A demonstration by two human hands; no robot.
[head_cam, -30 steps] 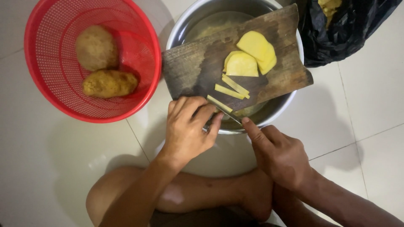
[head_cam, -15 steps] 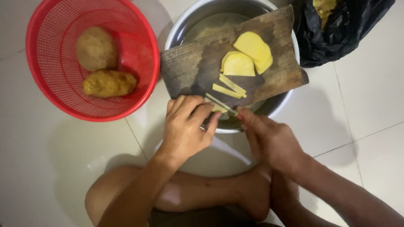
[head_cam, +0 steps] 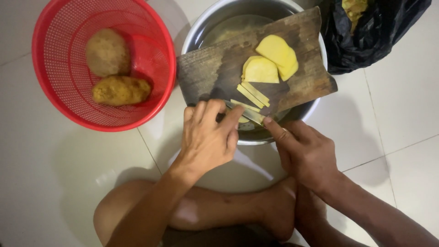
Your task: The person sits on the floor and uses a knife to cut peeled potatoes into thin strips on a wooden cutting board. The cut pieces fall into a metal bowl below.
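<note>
A red mesh basket (head_cam: 55, 55) stands on the floor and holds two unpeeled brown potatoes (head_cam: 121, 90), one rounder above, one longer below, lying close together. Just beside it stands a metal bowl (head_cam: 201, 32), with what looks like water inside, though the view past the board is poor. A dark wooden cutting board (head_cam: 210, 73) lies across the bowl's rim, tilted so that its far right corner points toward a black plastic bag (head_cam: 379, 36), in whose open mouth yellowish scraps show.

On the board, near its far right corner, two peeled yellow potato slices (head_cam: 274, 57) overlap. Below them, toward the near edge, lie several cut potato sticks (head_cam: 252, 94).

The left hand (head_cam: 208, 137) rests at the board's near edge, fingers curled and pressed down on a piece being cut, mostly hidden under them. The right hand (head_cam: 304, 153) is closed round the handle of a knife (head_cam: 247, 113), index finger stretched along it; the blade lies at the near edge against the left fingertips.

The floor (head_cam: 55, 183) is pale glossy tile with thin joints. The person's bare legs are folded beneath the hands.
</note>
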